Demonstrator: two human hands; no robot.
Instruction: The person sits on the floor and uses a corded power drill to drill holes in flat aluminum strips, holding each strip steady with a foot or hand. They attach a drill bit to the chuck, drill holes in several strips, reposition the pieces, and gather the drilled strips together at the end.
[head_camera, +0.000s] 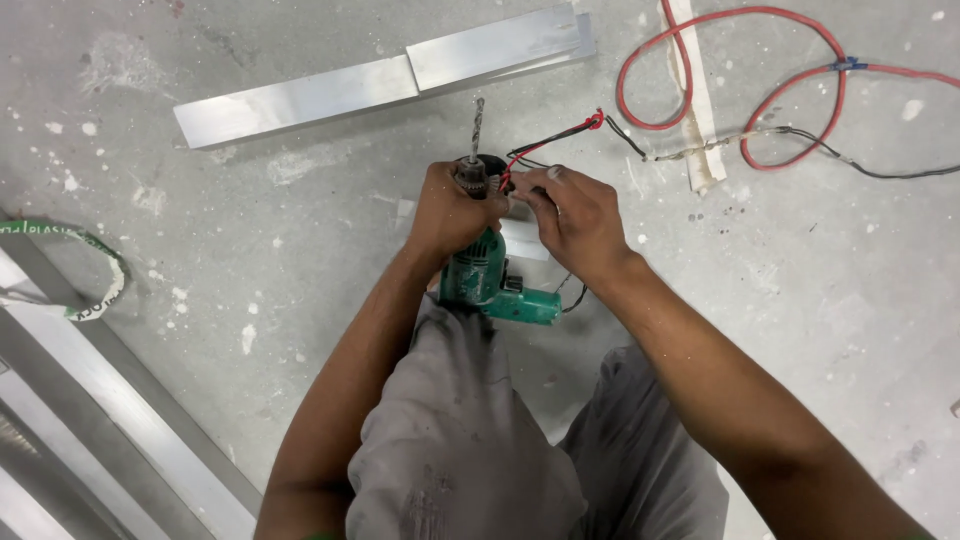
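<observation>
Left hand (450, 210) grips the green drill (487, 280); right hand (575, 215) pinches its red-black wires (545, 140).

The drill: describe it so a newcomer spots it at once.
On the grey concrete floor, below the long metal strip, both hands meet above the person's knees. The drill sits there, left hand round its chuck, right hand beside. Its green body marks it out.

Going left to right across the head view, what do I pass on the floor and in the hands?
Green looped strap → long flat aluminium bar → left hand gripping the chuck of the green electric drill → right hand at the wires → looped red cable.
</observation>
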